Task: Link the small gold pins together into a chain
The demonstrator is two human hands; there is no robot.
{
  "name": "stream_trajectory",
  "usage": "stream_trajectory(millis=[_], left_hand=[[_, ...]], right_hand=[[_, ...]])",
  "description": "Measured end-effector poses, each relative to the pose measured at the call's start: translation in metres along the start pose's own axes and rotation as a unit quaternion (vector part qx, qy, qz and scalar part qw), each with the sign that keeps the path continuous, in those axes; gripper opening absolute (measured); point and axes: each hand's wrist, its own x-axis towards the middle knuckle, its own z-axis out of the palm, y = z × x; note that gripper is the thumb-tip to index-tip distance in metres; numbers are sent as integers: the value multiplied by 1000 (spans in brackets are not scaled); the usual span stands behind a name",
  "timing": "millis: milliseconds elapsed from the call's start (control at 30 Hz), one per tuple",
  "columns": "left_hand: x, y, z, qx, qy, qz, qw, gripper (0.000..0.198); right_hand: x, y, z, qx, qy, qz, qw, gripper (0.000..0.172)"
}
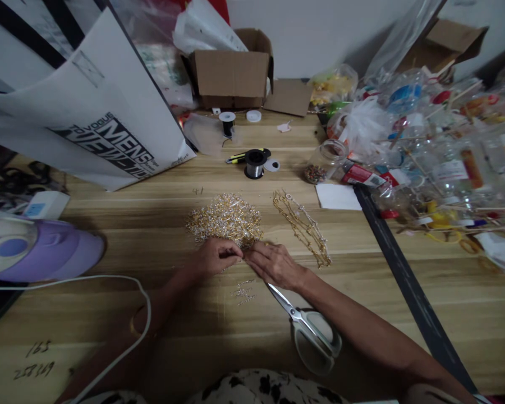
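Note:
A heap of small gold and silver metal pieces [227,216] lies on the wooden table. At its near edge my left hand [215,255] pinches with thumb and index finger; what it holds is too small to make out. Close against it, my right hand [275,265] has its fingers pressed together, and anything in them is hidden. Several short silver chain pieces [244,293] lie just below the hands. Scissors with pale handles [315,339] rest under my right wrist, blades toward the hands. Gold and silver beaded chains [303,230] are laid out right of the heap.
Behind the heap are a wire spool [255,164], a utility knife [238,158] and a jar of beads [325,163]. A cardboard box [231,73] stands at the back, plastic bottles [450,163] crowd the right. A white cable [147,303] crosses my left forearm.

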Motion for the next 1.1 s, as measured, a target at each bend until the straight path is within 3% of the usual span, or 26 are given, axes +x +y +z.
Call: stream_trajectory(millis=[1100], left_hand=[[1, -10, 4, -31, -11, -17, 999, 14]], right_hand=[[1, 0, 1, 28, 9, -12, 1000, 14]])
